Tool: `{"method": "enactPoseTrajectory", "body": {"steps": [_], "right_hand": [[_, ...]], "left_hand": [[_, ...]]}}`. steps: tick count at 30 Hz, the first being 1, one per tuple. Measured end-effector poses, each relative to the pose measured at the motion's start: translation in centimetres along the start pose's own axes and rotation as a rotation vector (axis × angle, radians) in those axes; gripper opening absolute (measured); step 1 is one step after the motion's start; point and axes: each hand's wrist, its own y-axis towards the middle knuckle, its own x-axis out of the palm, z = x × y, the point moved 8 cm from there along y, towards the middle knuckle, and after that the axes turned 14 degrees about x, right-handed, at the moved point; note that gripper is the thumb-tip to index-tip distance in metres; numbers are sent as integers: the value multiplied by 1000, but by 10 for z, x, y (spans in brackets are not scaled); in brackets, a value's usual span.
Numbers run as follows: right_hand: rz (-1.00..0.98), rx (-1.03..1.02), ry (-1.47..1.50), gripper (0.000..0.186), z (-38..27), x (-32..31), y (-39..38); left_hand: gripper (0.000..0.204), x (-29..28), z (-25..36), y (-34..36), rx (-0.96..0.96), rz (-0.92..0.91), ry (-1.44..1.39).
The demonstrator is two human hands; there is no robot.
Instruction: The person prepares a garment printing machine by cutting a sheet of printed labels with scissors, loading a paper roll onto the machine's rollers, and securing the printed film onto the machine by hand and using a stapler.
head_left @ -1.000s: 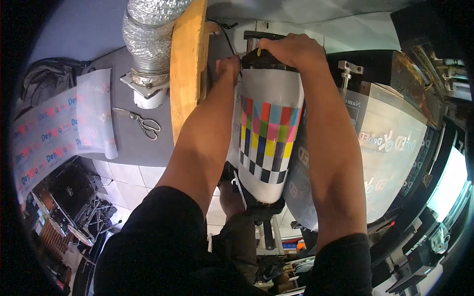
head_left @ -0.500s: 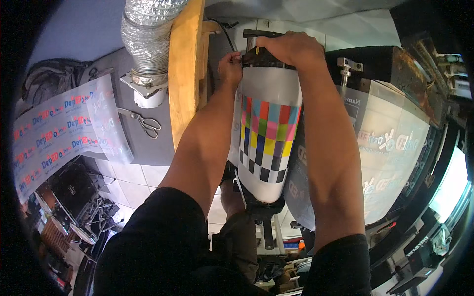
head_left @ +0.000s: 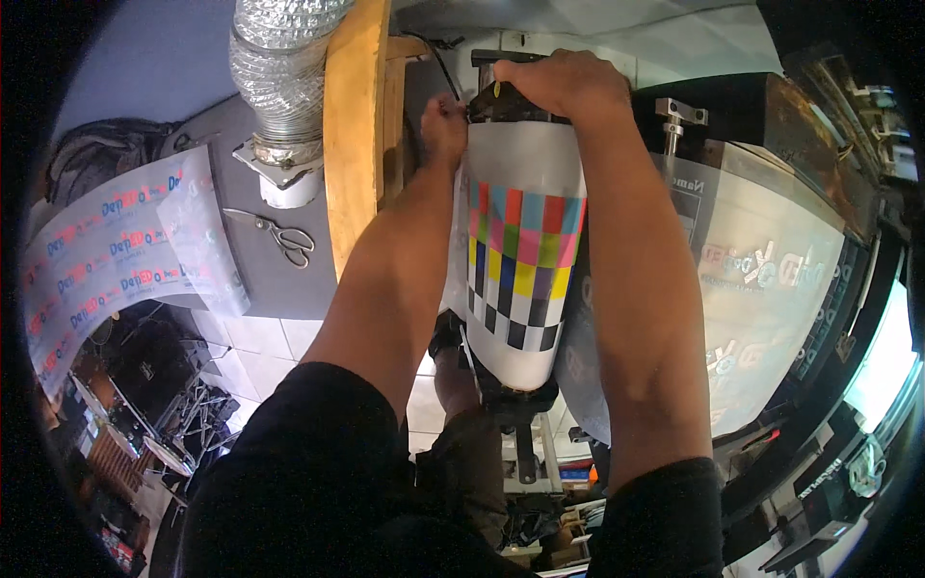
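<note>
An upright-lying white cylinder (head_left: 514,154) wrapped with a printed grid of coloured and black squares sits in a machine at the centre, between my forearms. My right hand (head_left: 568,87) grips the black fitting (head_left: 511,106) at the cylinder's far end, its thumb by a small yellow piece. My left hand (head_left: 443,130) is at the far left corner of that fitting, fingers curled; whatever is between them is too small to make out. A translucent sheet lies along the cylinder's left side, partly behind my left arm.
A wooden frame (head_left: 342,144) and foil duct (head_left: 279,67) stand left, with scissors (head_left: 284,241) and printed film (head_left: 116,250) on a grey bench (head_left: 260,294). A large film-covered machine (head_left: 761,318) is at right. My leg and a tiled floor (head_left: 260,371) show below.
Both hands and the cylinder's far end now appear slightly higher in the picture, along with the surroundings. My left hand's fingers have shifted a little; my right hand keeps its grip.
</note>
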Motion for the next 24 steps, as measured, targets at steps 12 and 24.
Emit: {"method": "enactPoseTrajectory", "body": {"steps": [12,24], "right_hand": [[-22,34,-23,70,19,3,5],[12,37,21,73,17,9,11]], "left_hand": [[36,36,-13,-19,-81,-186,-37],[58,33,-3,-10,-189,-404,120]]}}
